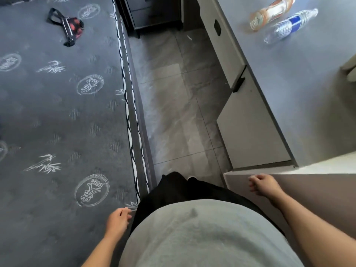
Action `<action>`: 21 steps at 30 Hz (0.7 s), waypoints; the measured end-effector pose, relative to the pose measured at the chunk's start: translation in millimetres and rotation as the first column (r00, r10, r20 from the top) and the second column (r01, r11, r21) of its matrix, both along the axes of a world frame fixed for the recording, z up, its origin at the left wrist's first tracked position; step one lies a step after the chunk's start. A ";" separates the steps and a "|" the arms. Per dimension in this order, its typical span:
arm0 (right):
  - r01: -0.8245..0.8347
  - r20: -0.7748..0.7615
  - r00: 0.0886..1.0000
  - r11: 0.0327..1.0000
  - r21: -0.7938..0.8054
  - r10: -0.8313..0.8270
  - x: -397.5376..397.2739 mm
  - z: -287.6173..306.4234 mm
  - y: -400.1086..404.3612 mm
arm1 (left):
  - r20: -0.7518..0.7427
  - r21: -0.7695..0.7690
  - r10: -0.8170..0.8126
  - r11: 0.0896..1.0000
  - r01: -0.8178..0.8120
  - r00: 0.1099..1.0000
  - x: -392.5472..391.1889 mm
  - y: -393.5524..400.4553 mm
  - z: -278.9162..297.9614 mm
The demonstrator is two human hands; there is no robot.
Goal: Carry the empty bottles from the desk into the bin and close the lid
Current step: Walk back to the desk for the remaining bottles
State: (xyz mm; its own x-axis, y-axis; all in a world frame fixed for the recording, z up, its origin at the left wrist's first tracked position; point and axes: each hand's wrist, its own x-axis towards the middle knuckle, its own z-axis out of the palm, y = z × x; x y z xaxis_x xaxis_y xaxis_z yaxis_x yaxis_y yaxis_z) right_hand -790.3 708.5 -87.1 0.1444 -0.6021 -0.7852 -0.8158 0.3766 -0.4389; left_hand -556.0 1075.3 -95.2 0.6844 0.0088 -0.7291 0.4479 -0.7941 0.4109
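Observation:
Two empty plastic bottles lie on their sides on the grey desk (308, 78) at the far right. One bottle has an orange label (269, 13); the clear bottle beside it has a blue label (290, 26). My left hand (117, 220) hangs at my side near the mattress edge, fingers loosely curled, holding nothing. My right hand (263, 185) hangs in front of a beige surface at the desk's near end, fingers also loosely curled and empty. Both hands are far from the bottles. No bin is in view.
A grey patterned mattress (57, 122) fills the left, with a small black and red bag (69, 27) lying on it. A narrow tiled floor aisle (177, 105) runs between mattress and desk cabinets (248, 128). A dark drawer unit (154, 12) stands at the aisle's far end.

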 end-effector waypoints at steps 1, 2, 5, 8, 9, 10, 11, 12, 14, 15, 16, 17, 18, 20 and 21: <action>0.003 0.011 1.000 1.000 0.008 -0.003 11.9 0.4 -6.8 | -0.001 0.003 0.009 1.000 -0.009 1.000 8.8 -2.4 -0.4; 0.002 0.017 1.000 1.000 0.014 -0.002 21.8 0.0 -12.0 | -0.001 0.002 0.013 1.000 -0.013 1.000 17.6 -4.6 -1.6; 0.041 0.018 0.999 0.999 0.029 -0.041 46.6 -4.1 -28.4 | -0.019 0.007 -0.006 1.000 0.007 1.000 55.9 -21.9 -7.7; 0.102 -0.015 0.995 0.994 0.041 -0.101 59.2 -10.7 -33.9 | -0.005 0.018 -0.086 0.996 0.086 0.996 101.9 -50.4 -12.9; 0.117 -0.027 0.993 0.992 0.050 -0.116 58.1 -11.1 -32.0 | 0.005 0.019 -0.104 0.994 0.104 0.995 111.9 -60.1 -11.6; 0.141 -0.047 0.989 0.988 0.058 -0.139 60.8 -11.8 -32.1 | 0.018 0.020 -0.135 0.991 0.134 0.991 130.0 -73.9 -10.9; 0.170 -0.065 0.984 0.983 0.073 -0.166 63.0 -11.7 -30.7 | 0.021 0.014 -0.158 0.987 0.158 0.987 146.2 -87.7 -10.1; 0.187 -0.080 0.980 0.979 0.085 -0.180 61.8 -9.0 -26.3 | 0.013 -0.001 -0.163 0.987 0.163 0.987 155.7 -98.9 -6.7; 0.237 -0.121 0.967 0.967 0.098 -0.225 70.1 -2.3 -20.6 | -0.011 -0.034 -0.182 0.983 0.181 0.983 188.0 -128.5 -1.7; 0.253 -0.147 0.960 0.964 0.084 -0.239 74.9 1.4 -16.8 | -0.019 -0.055 -0.201 0.978 0.200 0.979 204.6 -144.9 2.7; 0.251 -0.164 0.958 0.966 0.068 -0.237 79.9 4.4 -13.4 | -0.016 -0.076 -0.231 0.971 0.229 0.973 221.9 -162.9 6.6; 0.243 -0.182 0.956 0.969 0.052 -0.230 84.6 6.6 -11.0 | -0.005 -0.089 -0.258 0.963 0.256 0.966 238.7 -180.9 9.2; 0.241 -0.204 0.952 0.970 0.036 -0.229 89.0 8.2 -9.9 | 0.008 -0.099 -0.279 0.955 0.278 0.960 253.6 -198.1 10.5; 0.248 -0.249 0.941 0.968 0.044 -0.230 97.9 13.7 -10.1 | 0.025 -0.094 -0.328 0.940 0.329 0.944 277.1 -229.2 11.5; 0.254 -0.257 0.938 0.966 0.052 -0.233 102.4 15.2 -11.9 | 0.029 -0.087 -0.359 0.929 0.360 0.933 286.7 -243.6 9.9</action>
State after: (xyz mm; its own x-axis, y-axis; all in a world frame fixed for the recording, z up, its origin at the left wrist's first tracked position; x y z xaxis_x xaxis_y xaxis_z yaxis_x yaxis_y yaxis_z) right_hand -687.9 696.6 -71.9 -0.2031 -0.5253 -0.8263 -0.7733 0.6037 -0.1937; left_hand -269.4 831.7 -85.3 0.6387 -0.3044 -0.7067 0.1338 -0.8605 0.4915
